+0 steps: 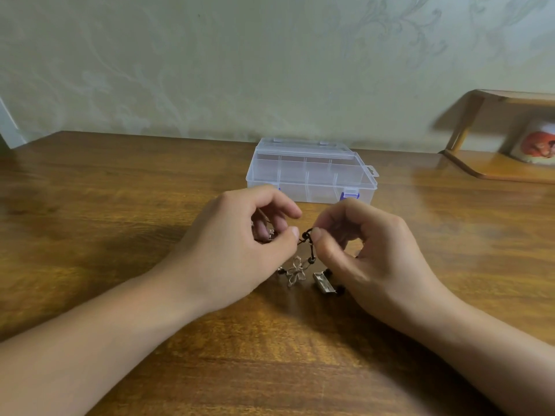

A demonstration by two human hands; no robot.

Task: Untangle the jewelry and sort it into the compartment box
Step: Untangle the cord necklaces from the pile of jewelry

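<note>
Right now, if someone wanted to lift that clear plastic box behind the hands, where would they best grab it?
Probably by its two short ends, coming down from above. The compartment box sits flat on the table with its lid closed, wide and shallow, so the sides give firm parallel walls. Its front edge carries purple latches best left alone, and the left hand and right hand crowd that side.
</note>
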